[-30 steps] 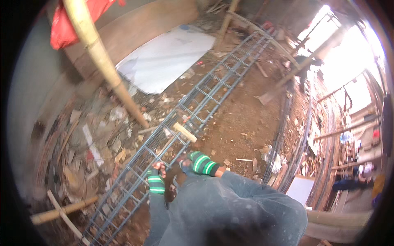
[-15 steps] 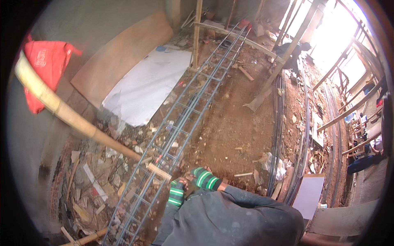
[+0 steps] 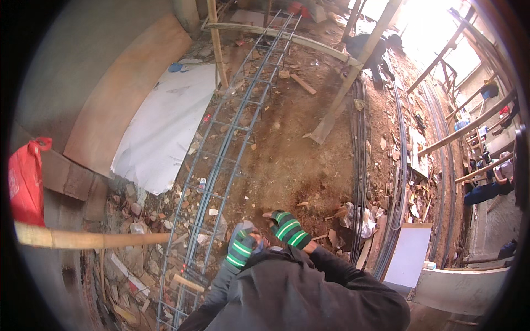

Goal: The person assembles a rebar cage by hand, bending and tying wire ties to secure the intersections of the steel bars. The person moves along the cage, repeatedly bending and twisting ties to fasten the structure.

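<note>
Both my hands wear green, black and pale striped gloves and sit close together at the lower middle, over bare soil. My left hand [image 3: 243, 248] is closed, its fingers curled in; what they hold, if anything, cannot be made out. Slightly farther forward, my right hand [image 3: 288, 227] is closed too, its fingertips together and turned leftward, their contents too small to name. Left of the hands lies a long rebar cage [image 3: 225, 154] of steel bars tied with cross stirrups. A short wooden stick [image 3: 189, 283] lies across its near end.
A bamboo pole [image 3: 94, 239] juts in from the left beside a red bag [image 3: 27, 182]. White sheeting [image 3: 160, 127] lies beyond rubble. Long steel bars [image 3: 360, 165] run along the right. A slanted timber [image 3: 353, 83] stands ahead; another person [image 3: 367, 51] bends over behind it.
My view has shifted, so the cage and stick appear farther left. My hands, close together before, are now a little apart, with the right one farther forward.
</note>
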A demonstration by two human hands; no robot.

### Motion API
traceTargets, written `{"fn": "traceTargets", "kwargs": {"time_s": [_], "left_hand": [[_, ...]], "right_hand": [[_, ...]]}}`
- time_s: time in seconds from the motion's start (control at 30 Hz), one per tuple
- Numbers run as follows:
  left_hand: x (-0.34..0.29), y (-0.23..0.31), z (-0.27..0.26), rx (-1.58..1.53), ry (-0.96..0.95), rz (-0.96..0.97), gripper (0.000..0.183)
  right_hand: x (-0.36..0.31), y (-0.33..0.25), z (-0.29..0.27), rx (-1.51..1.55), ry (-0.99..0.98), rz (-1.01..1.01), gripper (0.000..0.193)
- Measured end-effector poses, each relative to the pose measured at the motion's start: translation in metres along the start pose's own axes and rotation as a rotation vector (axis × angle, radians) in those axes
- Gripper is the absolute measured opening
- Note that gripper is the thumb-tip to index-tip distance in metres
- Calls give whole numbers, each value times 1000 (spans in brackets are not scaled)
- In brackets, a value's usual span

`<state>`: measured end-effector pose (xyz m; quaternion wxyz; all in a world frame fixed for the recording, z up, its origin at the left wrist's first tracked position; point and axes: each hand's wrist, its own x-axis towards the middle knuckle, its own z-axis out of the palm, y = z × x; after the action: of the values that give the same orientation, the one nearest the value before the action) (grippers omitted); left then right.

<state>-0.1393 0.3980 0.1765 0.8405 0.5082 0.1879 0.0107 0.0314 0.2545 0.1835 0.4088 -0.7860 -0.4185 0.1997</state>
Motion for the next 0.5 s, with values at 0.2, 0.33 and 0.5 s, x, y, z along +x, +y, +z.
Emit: {"fn": "traceTargets", "kwargs": {"time_s": [0.2, 0.33, 0.5], "left_hand": [[97, -11, 8, 50, -209, -56, 19], [170, 3, 10, -77, -103, -197, 17], [249, 55, 18, -342, -48, -309, 6]], "right_hand": [[80, 58, -42, -29, -59, 58, 37], [159, 84, -82, -27, -52, 165, 52], [253, 120, -155, -161, -134, 222, 59]]}}
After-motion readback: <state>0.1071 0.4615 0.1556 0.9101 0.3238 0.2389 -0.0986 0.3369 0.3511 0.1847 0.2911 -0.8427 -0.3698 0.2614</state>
